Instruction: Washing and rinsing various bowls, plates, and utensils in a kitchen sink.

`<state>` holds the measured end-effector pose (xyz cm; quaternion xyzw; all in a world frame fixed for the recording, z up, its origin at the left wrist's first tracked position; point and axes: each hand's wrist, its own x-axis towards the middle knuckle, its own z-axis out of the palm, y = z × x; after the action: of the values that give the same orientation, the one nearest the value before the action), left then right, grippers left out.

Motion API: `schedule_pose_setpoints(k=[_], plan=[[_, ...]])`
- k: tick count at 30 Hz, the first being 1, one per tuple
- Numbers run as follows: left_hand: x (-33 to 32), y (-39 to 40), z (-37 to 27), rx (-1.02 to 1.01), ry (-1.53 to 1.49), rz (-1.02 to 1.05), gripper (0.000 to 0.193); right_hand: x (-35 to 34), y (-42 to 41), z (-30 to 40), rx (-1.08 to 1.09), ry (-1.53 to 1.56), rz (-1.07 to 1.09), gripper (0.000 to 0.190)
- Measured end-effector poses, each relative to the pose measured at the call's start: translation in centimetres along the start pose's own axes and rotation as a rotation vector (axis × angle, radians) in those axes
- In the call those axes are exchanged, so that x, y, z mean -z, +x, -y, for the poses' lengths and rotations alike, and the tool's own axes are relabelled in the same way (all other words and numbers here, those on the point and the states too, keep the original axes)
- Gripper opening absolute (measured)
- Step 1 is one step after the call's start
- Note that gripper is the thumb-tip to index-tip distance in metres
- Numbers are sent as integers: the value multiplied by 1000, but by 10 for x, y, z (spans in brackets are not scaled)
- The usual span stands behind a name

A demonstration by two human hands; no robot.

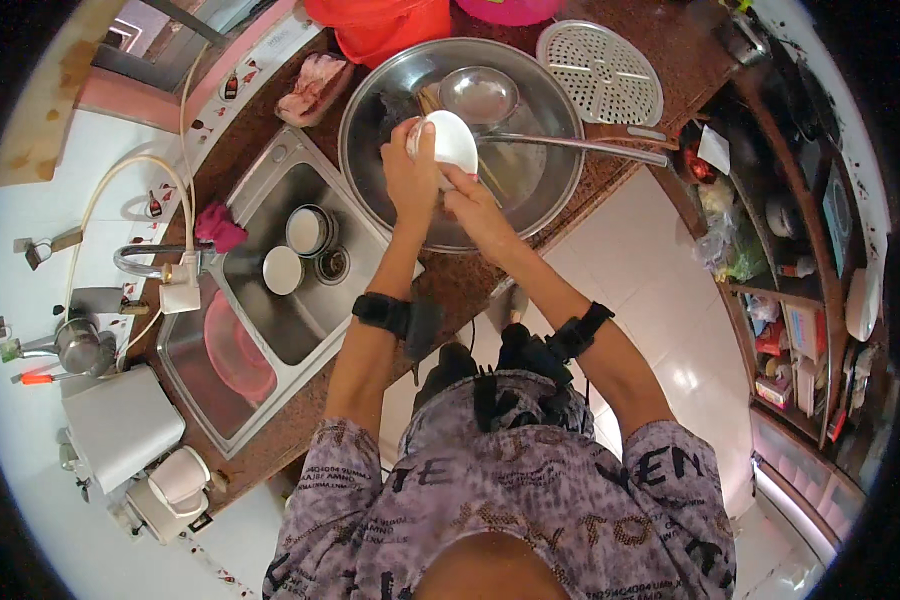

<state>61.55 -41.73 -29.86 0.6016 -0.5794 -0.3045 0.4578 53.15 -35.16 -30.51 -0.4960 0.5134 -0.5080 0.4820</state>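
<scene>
A white bowl (456, 139) is tilted between my two hands above a wide stainless steel basin (352, 139). My left hand (411, 172) grips the bowl's left side with the thumb on it. At the lower rim, my right hand (476, 202) holds the bowl with bent fingers; what lies beneath them is hidden. Inside the basin, behind the bowl, rests a metal ladle (480, 94), its long handle reaching over the right rim. Thin sticks that look like chopsticks (489, 178) lie partly under my hands. Shallow liquid seems to cover the basin's bottom.
Left of the basin, a double sink (292, 315) holds several bowls (283, 270) and a pink basin (232, 345). A perforated steamer plate (600, 71) lies at the right back. A red bucket (390, 26) and a piece of raw meat (311, 88) stand behind. Shelves (787, 292) line the right.
</scene>
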Motion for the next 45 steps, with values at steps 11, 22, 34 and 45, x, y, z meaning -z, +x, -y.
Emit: schedule_pose_setpoints(k=[11,22,34,45], plan=[[44,41,-11,613,-276,776,54,53,21,-6,660,-758,233,41],[22,1,-4,137,-536,92,34,18,0,17,335,-369,150,47],[59,-7,-33,-422,397,62,50,77,5,10,315,-948,182,34],[230,-24,174,528,-833,-587,42,97,68,-9,104,-1182,-166,42]])
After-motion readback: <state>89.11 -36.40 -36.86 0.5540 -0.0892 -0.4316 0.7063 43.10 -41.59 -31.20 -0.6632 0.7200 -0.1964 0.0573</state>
